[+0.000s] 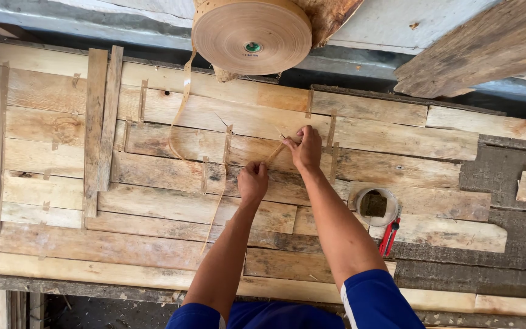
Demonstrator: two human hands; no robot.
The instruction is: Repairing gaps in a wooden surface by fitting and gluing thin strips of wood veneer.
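Left hand, right hand pinch tape strip taut.

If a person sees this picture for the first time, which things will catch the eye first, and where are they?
First comes the big roll of tan tape at the top centre, with a loose strip hanging down onto the patchwork of thin wood sheets. In the middle, the left hand and right hand stretch a short piece of tape over a seam. A smaller tape ring and a red-handled tool lie to the right.
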